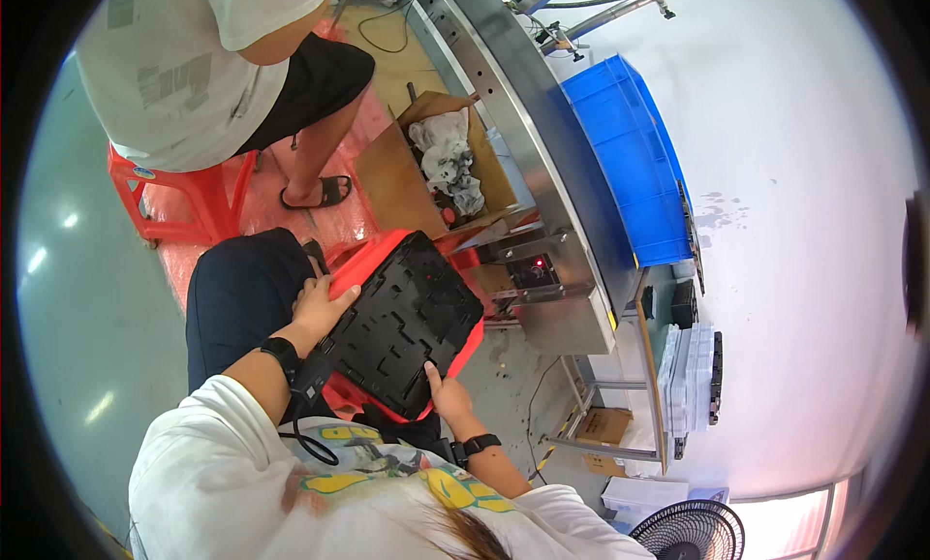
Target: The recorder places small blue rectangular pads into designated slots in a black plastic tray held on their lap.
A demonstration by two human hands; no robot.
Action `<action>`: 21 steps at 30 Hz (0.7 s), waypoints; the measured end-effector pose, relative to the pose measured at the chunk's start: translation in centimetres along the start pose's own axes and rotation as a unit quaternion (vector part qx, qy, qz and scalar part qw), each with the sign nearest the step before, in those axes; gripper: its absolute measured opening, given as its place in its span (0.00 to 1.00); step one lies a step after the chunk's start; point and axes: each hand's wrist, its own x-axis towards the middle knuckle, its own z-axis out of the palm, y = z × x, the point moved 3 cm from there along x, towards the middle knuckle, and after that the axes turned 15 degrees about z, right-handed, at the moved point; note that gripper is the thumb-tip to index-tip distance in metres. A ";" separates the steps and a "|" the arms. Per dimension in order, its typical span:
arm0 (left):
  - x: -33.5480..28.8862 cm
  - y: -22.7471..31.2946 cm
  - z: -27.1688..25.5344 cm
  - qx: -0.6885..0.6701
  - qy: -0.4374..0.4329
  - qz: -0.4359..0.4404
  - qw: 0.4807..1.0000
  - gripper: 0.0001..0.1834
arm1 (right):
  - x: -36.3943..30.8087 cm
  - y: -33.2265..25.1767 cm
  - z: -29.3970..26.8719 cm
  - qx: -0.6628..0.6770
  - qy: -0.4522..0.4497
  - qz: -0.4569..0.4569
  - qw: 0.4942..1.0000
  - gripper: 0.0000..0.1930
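Black tray (402, 320) gripped by left fingers (321, 302) and right fingers (433, 375), latter mostly hidden

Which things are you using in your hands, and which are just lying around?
Being used:
- black plastic tray, held by the left hand and right hand
- red object underneath, probably

Seemingly just around:
- blue bin
- open cardboard box
- black fan

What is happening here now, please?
The left hand holds a black tray at its left edge, and the right hand holds its right edge. Something red is under it. Nearby, another person sits on a red stool. A blue bin stands on the metal bench.
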 end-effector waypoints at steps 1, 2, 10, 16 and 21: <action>0.0 0.0 0.1 0.020 -0.004 0.013 1.000 0.37 | 0.0 0.1 0.0 0.013 -0.002 0.005 1.000 0.44; 0.1 -0.3 0.4 0.020 -0.004 0.012 1.000 0.37 | 0.0 0.1 -0.1 0.014 -0.002 0.005 1.000 0.44; 0.4 -1.1 0.6 0.032 0.002 0.022 0.999 0.33 | -0.7 -0.5 -0.7 -0.007 0.005 0.001 1.000 0.44; 0.3 -0.5 0.3 0.001 0.001 0.000 1.000 0.37 | -0.5 -0.2 -0.4 0.001 0.024 -0.003 1.000 0.44; 0.2 -0.3 0.2 0.023 -0.002 0.014 1.000 0.36 | -0.6 -0.3 -0.5 0.002 0.020 -0.005 1.000 0.44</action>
